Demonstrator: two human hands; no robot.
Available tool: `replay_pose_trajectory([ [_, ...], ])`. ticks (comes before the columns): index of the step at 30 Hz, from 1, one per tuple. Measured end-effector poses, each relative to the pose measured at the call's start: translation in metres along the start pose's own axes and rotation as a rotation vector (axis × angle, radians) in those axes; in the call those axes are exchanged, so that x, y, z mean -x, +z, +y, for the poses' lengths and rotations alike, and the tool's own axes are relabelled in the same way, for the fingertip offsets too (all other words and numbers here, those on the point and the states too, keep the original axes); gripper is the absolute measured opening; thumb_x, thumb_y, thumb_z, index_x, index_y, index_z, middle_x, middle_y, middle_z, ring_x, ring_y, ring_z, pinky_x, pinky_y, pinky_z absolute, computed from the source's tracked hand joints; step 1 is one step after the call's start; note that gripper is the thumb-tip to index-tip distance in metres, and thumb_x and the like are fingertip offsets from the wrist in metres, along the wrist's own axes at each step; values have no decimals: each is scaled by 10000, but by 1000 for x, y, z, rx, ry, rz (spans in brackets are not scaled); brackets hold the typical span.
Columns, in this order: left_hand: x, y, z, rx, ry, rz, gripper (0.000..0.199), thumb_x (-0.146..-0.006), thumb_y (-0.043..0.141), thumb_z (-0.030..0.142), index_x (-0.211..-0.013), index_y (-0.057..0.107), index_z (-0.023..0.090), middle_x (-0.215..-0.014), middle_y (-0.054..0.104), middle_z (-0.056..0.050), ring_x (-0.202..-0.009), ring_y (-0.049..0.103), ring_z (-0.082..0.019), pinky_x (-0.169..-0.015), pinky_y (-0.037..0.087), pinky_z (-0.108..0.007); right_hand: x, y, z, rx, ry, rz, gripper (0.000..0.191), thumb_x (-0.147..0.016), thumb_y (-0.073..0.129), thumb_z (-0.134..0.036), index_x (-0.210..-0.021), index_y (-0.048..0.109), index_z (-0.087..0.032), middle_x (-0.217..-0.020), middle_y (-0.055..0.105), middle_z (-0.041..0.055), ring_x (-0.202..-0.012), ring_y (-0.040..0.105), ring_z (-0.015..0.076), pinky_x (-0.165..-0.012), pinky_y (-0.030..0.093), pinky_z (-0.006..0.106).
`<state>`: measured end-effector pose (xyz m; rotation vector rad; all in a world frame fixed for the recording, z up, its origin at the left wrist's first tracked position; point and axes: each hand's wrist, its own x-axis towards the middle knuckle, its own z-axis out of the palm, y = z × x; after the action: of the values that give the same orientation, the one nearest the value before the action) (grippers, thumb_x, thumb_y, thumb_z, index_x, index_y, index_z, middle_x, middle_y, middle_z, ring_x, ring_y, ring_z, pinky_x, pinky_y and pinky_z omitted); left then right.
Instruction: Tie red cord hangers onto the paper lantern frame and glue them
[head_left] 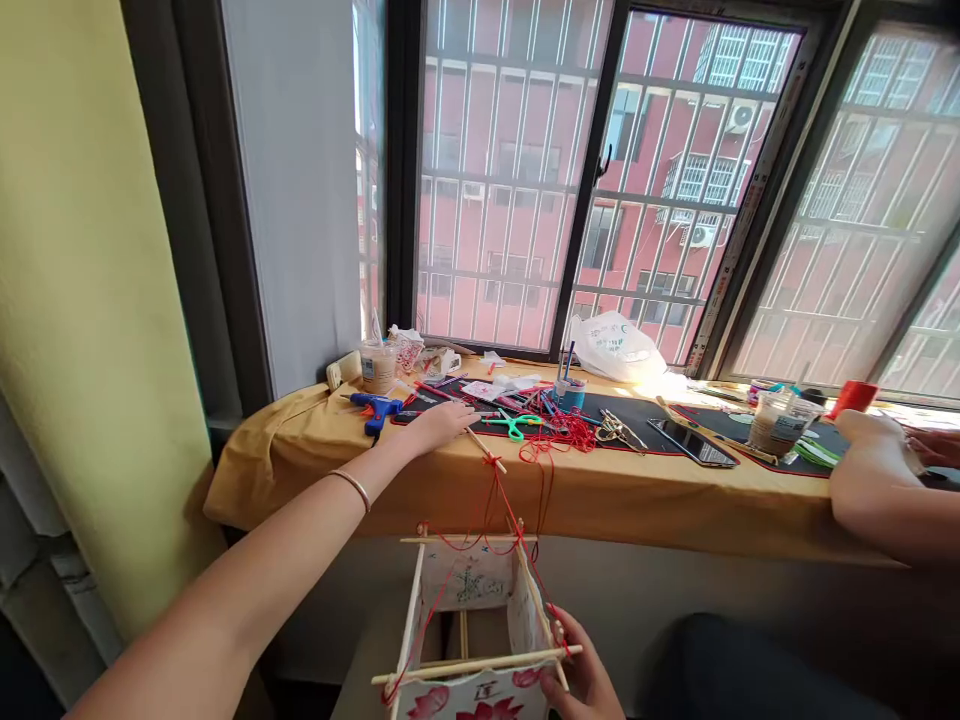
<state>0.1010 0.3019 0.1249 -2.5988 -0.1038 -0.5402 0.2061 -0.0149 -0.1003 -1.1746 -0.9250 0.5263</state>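
My left hand [442, 425] is closed at the table's front edge, round the upper end of a thin wooden stick [486, 450]. Red cord [495, 485] is tied near the stick's lower end and runs down to a square lantern [491, 663]. The lantern has a frame of pale sticks and white panels, the front one painted with pink-red flowers. Its top is open towards me. My right hand [589, 675] grips the lantern's near right corner, thumb in front. Beside my left hand lie a blue glue gun [376, 410] and green scissors [516, 424].
A yellow-clothed table [300, 450] stands under a barred window. On it are a red cord tangle [577, 430], gold scissors [619, 430], a phone [694, 442], drink cups [377, 367], a blue brush cup [570, 393] and a plastic bag [619, 345]. Another person's arm [877, 480] rests at right.
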Motion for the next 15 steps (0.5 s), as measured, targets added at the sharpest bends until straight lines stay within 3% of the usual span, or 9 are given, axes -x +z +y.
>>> replay_pose_trajectory([
  [3,11,-14,5,32,-83,-9,336,-815,503,62,-1119,587,177,-1191,619,-89,-1115,541,-196,-967,395,-362,3,-12,-6,107,7,-51,589,-662,654,-590,-1136,575,-249,-902,654,93,-716,631,241,-633,528,333],
  [6,37,-43,25,39,-212,34,358,-866,414,112,-1202,530,160,-1287,546,-124,-1208,464,-233,-1016,339,-447,6,-29,-3,166,-30,-105,607,-691,660,-542,-1198,526,-237,-999,628,109,-745,618,230,-646,523,324],
  [9,83,-79,63,79,-382,188,338,-911,334,186,-1185,529,163,-1273,548,-116,-1212,447,-235,-1037,320,-468,9,-43,-13,185,-111,61,546,-764,595,-529,-1210,502,-228,-1003,600,102,-728,569,183,-661,496,297],
  [12,145,-104,107,181,-566,387,264,-895,399,230,-1105,556,201,-1142,611,-84,-1130,507,-221,-1013,370,-426,7,-48,-60,174,-206,187,511,-742,618,-537,-1143,551,-227,-994,590,95,-769,554,188,-721,477,311],
  [15,205,-110,147,231,-836,433,217,-878,430,293,-1026,583,250,-1036,639,-60,-1012,577,-230,-941,443,-409,6,-42,-129,70,-248,81,418,-786,554,-545,-1092,608,-265,-1083,589,115,-933,577,260,-790,481,381],
])
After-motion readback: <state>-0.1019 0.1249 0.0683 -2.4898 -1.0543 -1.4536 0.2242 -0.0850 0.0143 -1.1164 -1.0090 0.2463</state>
